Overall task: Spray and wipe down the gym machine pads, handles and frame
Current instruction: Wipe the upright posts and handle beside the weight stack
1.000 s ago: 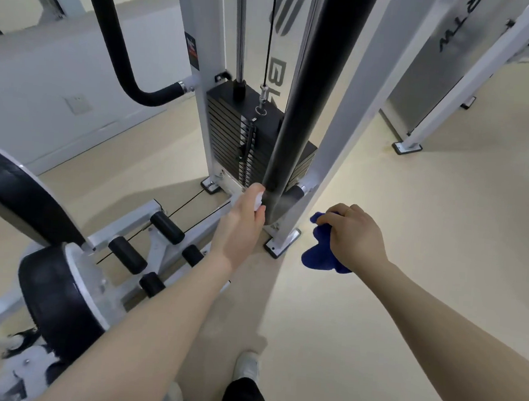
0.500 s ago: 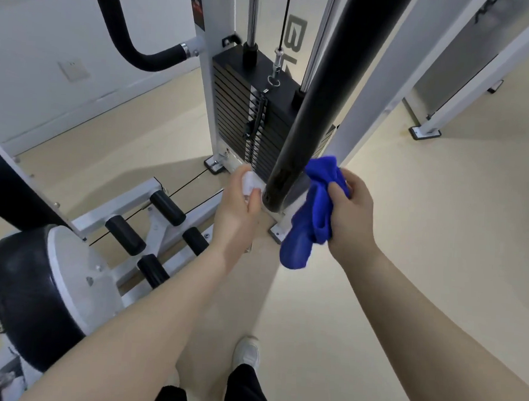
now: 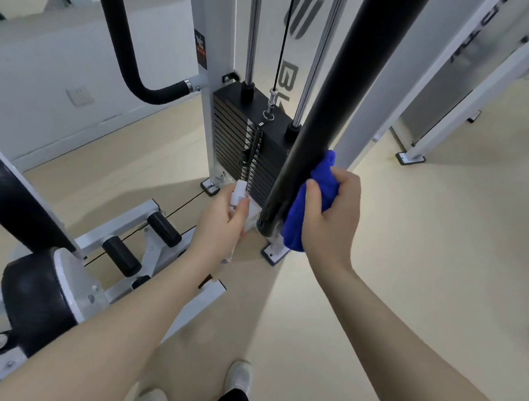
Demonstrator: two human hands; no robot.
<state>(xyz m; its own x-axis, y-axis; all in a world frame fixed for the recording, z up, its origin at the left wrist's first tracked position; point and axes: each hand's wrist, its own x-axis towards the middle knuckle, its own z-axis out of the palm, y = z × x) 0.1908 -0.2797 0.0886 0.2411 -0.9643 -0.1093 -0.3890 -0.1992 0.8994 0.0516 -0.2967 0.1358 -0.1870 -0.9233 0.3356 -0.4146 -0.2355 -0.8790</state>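
Observation:
A thick black padded handle bar [image 3: 341,93] of the gym machine slants down through the middle of the view. My right hand [image 3: 333,217] grips a blue cloth [image 3: 315,185] and presses it against the right side of the bar near its lower end. My left hand [image 3: 221,225] holds a white spray bottle [image 3: 238,194] just left of the bar's lower end, nozzle up. Behind the bar stand the black weight stack [image 3: 239,143] and the white frame upright [image 3: 214,42].
A second curved black handle [image 3: 124,46] hangs at the upper left. Black roller pads [image 3: 120,255] and a large black pad [image 3: 31,297] sit on the white frame at the lower left. Another white machine frame [image 3: 467,98] stands at the right. My shoes [image 3: 240,378] are on the beige floor.
My right hand rose from near the floor with the blue cloth and brought it against the black bar. My left hand stayed by the bar's lower end with the spray bottle.

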